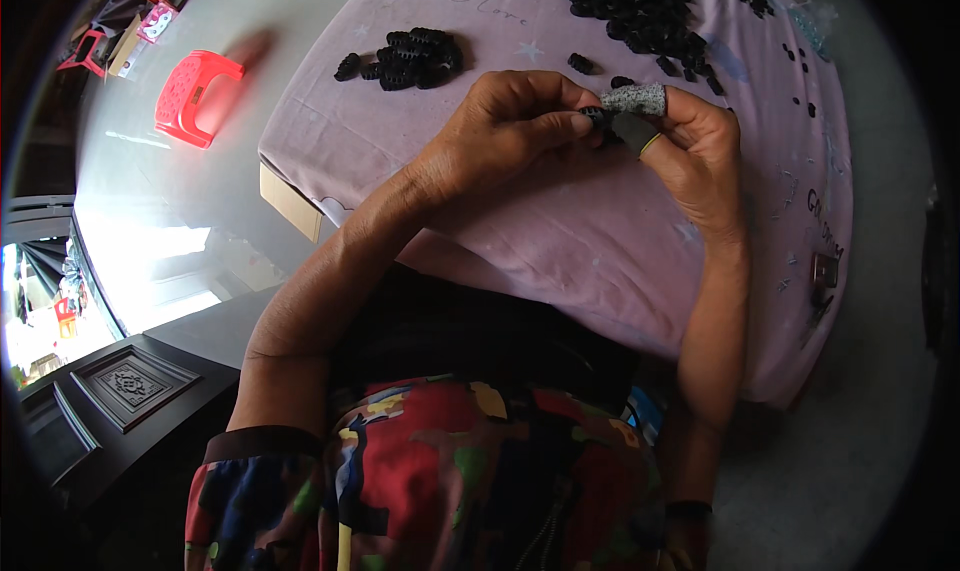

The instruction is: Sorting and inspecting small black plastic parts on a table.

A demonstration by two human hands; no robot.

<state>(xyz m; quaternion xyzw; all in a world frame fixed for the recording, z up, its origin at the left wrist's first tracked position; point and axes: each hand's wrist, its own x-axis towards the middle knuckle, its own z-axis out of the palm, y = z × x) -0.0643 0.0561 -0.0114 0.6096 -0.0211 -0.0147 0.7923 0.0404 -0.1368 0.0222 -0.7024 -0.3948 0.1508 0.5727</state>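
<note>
My left hand [490,126] pinches a small black ribbed piece [596,117] between thumb and fingers, above the pink cloth. Facing it from the right, my right hand [708,156] has its thumb and forefinger closed on the same piece. A grey knitted cover wraps the right forefinger, and a dark cover with a yellow edge sits on that thumb. The piece is partly hidden by the fingertips, and its exact kind cannot be made out. Just beyond lie two loose black pieces, one of them [580,64] near my left knuckles.
A small heap of black ribbed pieces [415,59] lies to the left on the pink cloth [520,231]. A bigger pile of black pieces [635,11] spreads at the far side. A phone-like object [824,270] rests near the right edge. A red stool [195,96] stands on the floor.
</note>
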